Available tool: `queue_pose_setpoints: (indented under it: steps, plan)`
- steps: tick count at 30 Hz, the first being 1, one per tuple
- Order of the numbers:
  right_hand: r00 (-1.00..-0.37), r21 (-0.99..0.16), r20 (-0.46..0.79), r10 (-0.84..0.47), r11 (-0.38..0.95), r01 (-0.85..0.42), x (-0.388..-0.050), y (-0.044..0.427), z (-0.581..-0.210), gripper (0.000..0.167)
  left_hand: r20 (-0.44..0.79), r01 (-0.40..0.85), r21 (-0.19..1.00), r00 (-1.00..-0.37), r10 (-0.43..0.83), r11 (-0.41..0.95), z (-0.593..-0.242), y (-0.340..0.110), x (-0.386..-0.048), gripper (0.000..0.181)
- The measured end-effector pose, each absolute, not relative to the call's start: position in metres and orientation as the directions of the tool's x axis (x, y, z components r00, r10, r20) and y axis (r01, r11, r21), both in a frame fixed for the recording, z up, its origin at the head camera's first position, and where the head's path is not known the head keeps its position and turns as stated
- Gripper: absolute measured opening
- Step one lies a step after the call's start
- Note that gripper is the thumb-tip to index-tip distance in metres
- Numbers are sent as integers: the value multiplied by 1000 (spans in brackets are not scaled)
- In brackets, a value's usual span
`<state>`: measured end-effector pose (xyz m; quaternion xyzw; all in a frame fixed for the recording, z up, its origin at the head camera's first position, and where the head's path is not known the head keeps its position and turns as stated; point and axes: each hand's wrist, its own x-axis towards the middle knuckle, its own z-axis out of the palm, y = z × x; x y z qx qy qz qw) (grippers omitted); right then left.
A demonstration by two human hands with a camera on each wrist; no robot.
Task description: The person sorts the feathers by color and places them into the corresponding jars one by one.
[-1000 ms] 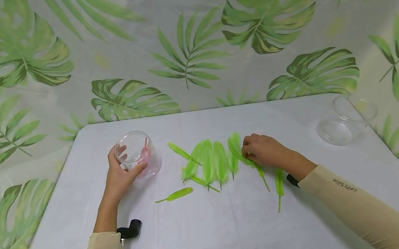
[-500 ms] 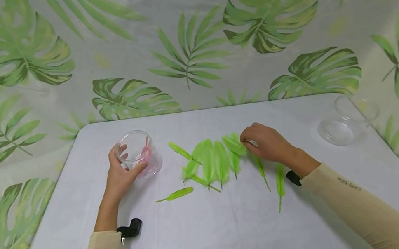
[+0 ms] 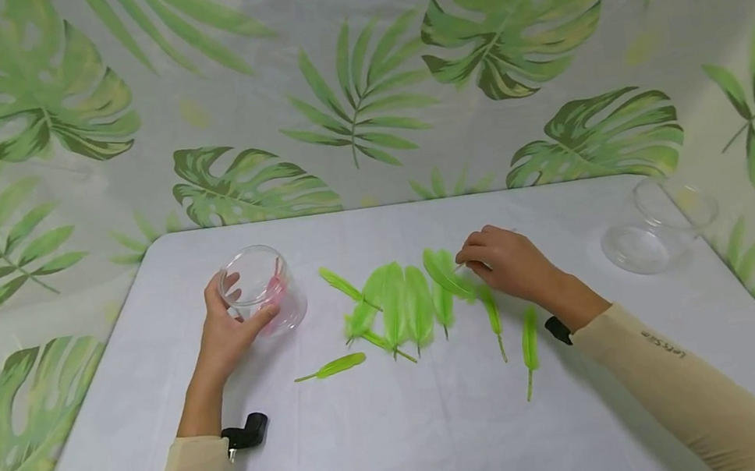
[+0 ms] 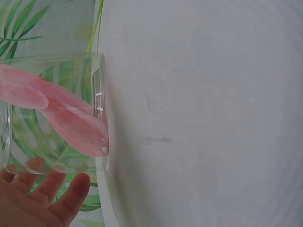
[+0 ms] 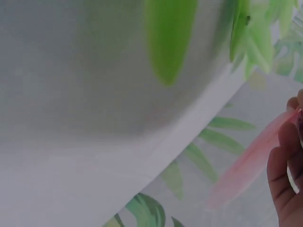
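Note:
My left hand (image 3: pixel 230 336) grips a clear jar (image 3: pixel 298 312) from its left side, fingers behind and thumb in front. Inside it lie pink feathers (image 4: pixel 71 127), plain through the wall in the left wrist view. My right hand (image 3: pixel 511 262) pinches the quill end of a pink feather (image 5: pixel 251 163), shown in the right wrist view; the hand hides most of it from the head view. Just left of those fingertips is a slanted green feather (image 3: pixel 446 276). Several other green feathers (image 3: pixel 393 308) lie in a loose row across the table's middle.
A clear round container (image 3: pixel 634 251) stands at the right of the white table (image 3: pixel 402 437), with a clear ring-shaped rim (image 3: pixel 674 203) behind it near the edge. One green feather (image 3: pixel 333 366) lies apart at front left, another (image 3: pixel 529 342) at front right. A leaf-patterned cloth (image 3: pixel 357 73) hangs behind.
My right hand has lifted slightly up and right from among the green feathers. The green feather beside its fingertips has shifted and now lies slanted. My left hand and the jar have stayed put.

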<state>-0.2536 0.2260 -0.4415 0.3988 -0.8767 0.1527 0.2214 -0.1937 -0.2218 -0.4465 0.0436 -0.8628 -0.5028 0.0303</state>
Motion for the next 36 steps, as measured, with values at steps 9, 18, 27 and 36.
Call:
queue_pose_setpoints:
  steps: [9, 18, 27, 36]
  plan:
    - [-689, -297, 534, -489, 655, -695, -255, 222, -428, 13, 12, -41, 869, -994, -104, 492, -448, -221, -195, 102]
    - [-730, -471, 562, -389, 575, -669, -259, 211, -414, 9, 13, -44, 864, -994, -109, 502, -449, -221, -194, 102]
    - [-753, -604, 559, -347, 453, -656, -265, 172, -390, 11, 26, -34, 868, -993, -115, 495, -448, -223, -195, 101]
    - [-829, -729, 483, -283, 395, -560, -270, 143, -375, 16, 19, -39, 865, -994, -110, 501, -449, -223, -194, 103]
